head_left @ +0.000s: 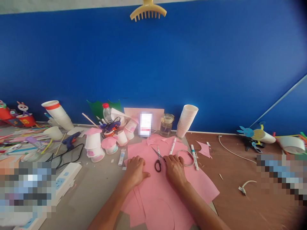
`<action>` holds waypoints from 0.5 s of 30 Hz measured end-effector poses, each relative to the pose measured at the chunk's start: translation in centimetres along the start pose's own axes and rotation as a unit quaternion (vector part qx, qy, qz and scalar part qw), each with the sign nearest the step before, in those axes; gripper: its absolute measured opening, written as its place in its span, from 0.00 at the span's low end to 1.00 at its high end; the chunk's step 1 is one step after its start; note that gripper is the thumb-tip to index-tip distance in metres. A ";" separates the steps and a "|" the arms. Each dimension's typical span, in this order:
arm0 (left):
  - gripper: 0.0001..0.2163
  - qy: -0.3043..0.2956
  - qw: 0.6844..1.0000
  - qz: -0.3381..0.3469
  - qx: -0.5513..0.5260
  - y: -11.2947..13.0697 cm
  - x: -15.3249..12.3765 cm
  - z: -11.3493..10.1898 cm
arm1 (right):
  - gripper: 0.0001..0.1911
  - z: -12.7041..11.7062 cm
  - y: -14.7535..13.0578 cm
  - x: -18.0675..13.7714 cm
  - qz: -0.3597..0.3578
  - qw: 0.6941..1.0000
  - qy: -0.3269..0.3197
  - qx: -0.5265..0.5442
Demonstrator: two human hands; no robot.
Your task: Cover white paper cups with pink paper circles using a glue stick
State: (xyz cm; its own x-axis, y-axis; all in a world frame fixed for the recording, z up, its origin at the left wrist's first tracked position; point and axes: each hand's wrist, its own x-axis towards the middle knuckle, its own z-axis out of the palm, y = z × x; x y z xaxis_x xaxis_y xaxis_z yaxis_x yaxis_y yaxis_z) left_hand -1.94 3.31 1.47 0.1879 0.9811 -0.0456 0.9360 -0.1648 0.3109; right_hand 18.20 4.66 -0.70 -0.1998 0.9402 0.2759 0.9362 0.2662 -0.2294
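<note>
Pink paper sheets (163, 195) lie spread on the table in front of me. My left hand (135, 170) rests on the paper with its fingers curled under and nothing visible in them. My right hand (174, 168) also lies on the paper, fingers curled, its fingertips close to the black-handled scissors (157, 159) that lie between the two hands. A roll of clear tape (186, 157) sits just right of my right hand. Two white markers (194, 157) lie beside it.
Decorated white paper cups (96, 145), a glue gun (70, 139) with black cord, a power strip (66, 177), a glue stick (122, 157), a glass jar (166, 124), a stack of cups (186, 120), a water bottle (106, 111) and white cables (244, 187) surround the paper.
</note>
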 end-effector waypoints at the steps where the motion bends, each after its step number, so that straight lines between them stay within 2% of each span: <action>1: 0.15 -0.003 1.000 0.001 0.000 0.1 -0.1 0.0 | 0.16 0.0 0.0 0.0 -0.001 1.000 0.000 -0.001; 6: 0.09 -0.012 1.000 -0.002 -0.020 0.5 -0.3 -0.1 | 0.13 0.2 0.0 -0.1 -0.001 1.000 0.004 -0.006; 9: 0.07 -0.023 0.998 -0.014 -0.049 0.6 -0.2 0.0 | 0.09 0.0 -0.5 -0.1 0.017 1.000 0.020 -0.009; 11: 0.06 -0.032 0.997 -0.019 -0.062 0.6 -0.1 0.1 | 0.10 -0.2 -1.0 -0.1 0.028 0.999 0.026 -0.015; 15: 0.11 -0.037 0.996 -0.025 -0.078 0.4 0.0 0.2 | 0.11 -0.5 -1.6 -0.1 0.033 0.999 0.014 -0.034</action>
State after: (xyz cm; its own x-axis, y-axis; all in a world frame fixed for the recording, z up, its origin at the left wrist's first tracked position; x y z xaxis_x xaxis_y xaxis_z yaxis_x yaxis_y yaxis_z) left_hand -1.49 3.18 1.46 0.1694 0.9764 -0.1336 0.8879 -0.0924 0.4506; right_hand 16.89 4.05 0.09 -0.1297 0.9489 0.2877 0.9648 0.1877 -0.1842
